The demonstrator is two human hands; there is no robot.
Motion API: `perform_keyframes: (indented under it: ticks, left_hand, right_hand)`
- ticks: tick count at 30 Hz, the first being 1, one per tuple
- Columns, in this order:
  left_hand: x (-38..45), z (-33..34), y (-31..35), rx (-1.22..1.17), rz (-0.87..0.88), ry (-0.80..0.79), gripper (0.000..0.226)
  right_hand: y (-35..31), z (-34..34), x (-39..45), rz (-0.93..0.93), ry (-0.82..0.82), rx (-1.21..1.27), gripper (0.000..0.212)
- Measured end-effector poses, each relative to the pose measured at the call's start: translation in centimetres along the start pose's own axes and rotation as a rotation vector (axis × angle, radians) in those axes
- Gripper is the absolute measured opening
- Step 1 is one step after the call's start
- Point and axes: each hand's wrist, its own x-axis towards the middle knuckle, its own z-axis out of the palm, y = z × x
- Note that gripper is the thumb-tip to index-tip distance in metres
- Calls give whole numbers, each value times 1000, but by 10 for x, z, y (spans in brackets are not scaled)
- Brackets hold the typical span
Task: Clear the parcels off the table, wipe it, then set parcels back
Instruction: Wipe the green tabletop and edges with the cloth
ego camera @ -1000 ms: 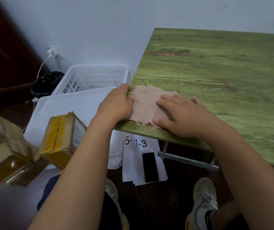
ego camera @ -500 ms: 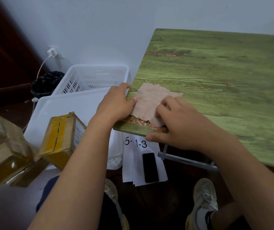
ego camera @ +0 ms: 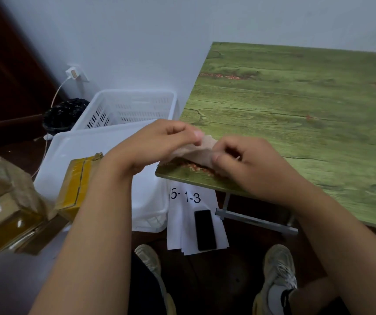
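Currently at the wiping stage, by the look of it. Table [ego camera: 296, 123] free of parcels across the visible top. Left hand [ego camera: 159, 144] pinching the upper edge of the cloth [ego camera: 199, 153]; right hand [ego camera: 248, 164] pinching its other edge, fingers curled. Cloth partly lifted, lower part touching the near-left corner of the table. Parcels off to the left: yellow-taped box [ego camera: 77, 185] against the white bin [ego camera: 73, 151], further boxes [ego camera: 2, 208] beside it. Probably done: clearing. Left to do: the wipe itself, or finishing it; cannot tell which. Then parcels back on top.
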Motion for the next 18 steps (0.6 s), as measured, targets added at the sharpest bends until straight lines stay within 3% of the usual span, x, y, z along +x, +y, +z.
perform_keyframes:
  ticks: [2, 4, 5, 8, 12, 15, 18]
  left_hand:
    - [-3, 0, 3, -53, 37, -91, 44]
    - [-1, 4, 2, 8, 64, -121, 20]
    - [1, 6, 1, 70, 69, -90, 14]
    - [7, 11, -3, 137, 63, 24, 28]
    - [8, 5, 4, -166, 53, 146, 6]
    - [5, 1, 8, -384, 85, 94, 10]
    - [4, 0, 9, -400, 56, 88, 13]
  right_hand:
    - [4, -8, 7, 146, 96, 192, 21]
    - [7, -12, 12, 267, 161, 395, 17]
    - [8, -14, 14, 313, 170, 462, 14]
    - [7, -18, 14, 365, 152, 474, 13]
    - [4, -25, 14, 374, 169, 559, 26]
    - [0, -33, 13, 414, 179, 740, 24]
    - [0, -37, 12, 423, 174, 708, 25]
